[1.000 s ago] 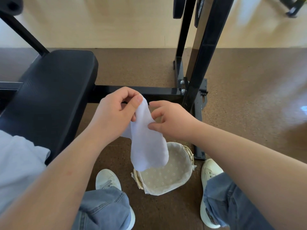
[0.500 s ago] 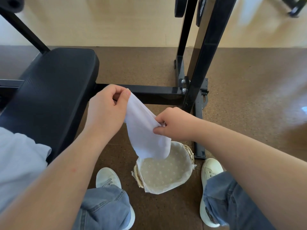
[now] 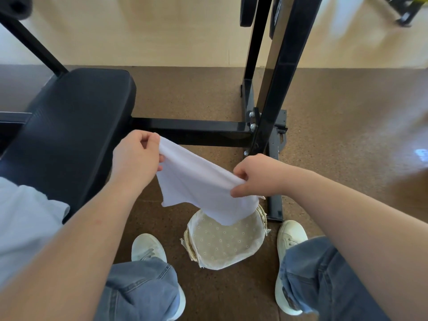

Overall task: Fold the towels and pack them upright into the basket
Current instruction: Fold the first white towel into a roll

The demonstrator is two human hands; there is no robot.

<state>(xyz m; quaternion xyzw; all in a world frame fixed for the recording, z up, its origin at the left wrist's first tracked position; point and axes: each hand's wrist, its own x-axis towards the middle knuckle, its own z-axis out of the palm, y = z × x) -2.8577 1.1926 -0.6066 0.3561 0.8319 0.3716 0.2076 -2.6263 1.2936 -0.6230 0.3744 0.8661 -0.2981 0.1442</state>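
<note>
Now, left hand (image 3: 136,158) pinching white towel (image 3: 196,181) corner, right hand (image 3: 257,174) gripping opp. edge, above lined basket (image 3: 231,244)

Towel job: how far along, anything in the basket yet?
Done: nothing visible; the basket shows only bare lining where the white towel doesn't hide it. In hand: that towel, pinched by left hand and right hand, spread out above the basket, unfolded. Left: fold it, then stand it upright inside.

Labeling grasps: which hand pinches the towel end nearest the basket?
The right hand, whose towel end hangs over the basket; the left hand holds the far end by the bench.
</note>
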